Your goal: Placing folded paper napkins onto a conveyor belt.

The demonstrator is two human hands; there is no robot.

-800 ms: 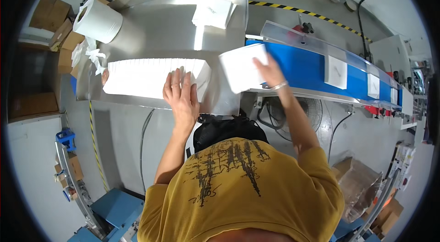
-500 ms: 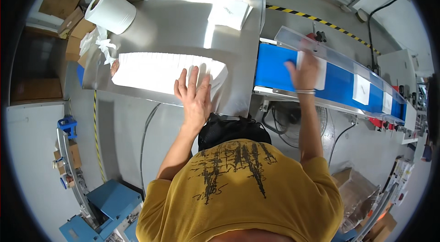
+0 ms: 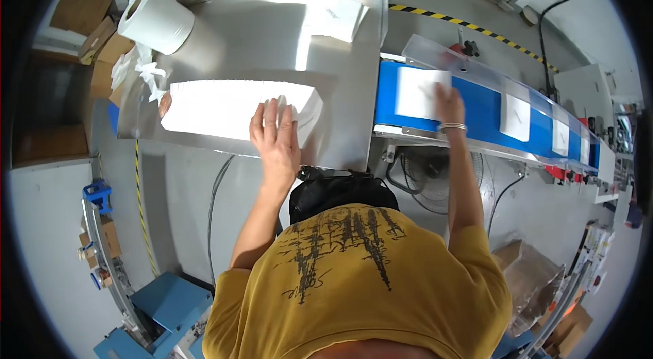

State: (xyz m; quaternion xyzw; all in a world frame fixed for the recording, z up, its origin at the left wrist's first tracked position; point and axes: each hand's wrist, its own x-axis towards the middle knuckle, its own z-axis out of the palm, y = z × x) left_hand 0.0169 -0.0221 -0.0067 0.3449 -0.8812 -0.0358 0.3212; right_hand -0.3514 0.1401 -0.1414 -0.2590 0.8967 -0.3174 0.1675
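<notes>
A long row of white packets (image 3: 218,111) stands pressed together on the steel table at left. My left hand (image 3: 279,134) rests against its front near the right end, fingers stretched out. Over the near end of the blue conveyor belt (image 3: 388,97), a flat white packet (image 3: 417,92) is pinched at its right edge in my right hand (image 3: 450,106). That hand is slightly blurred. Farther along the belt lie several similar packets, the nearest packet (image 3: 515,117) bearing a small dark mark.
The steel table (image 3: 238,32) carries a large white roll (image 3: 156,19) and loose white packets (image 3: 337,19) at the back. A clear guard (image 3: 476,70) runs along the belt's far side. A floor fan (image 3: 435,175) stands beneath the belt; cardboard boxes (image 3: 81,9) sit at far left.
The packet formerly under my right hand has travelled right along the belt, as have those ahead of it. My right hand now holds another packet at the belt's near end. My left hand stays by the row.
</notes>
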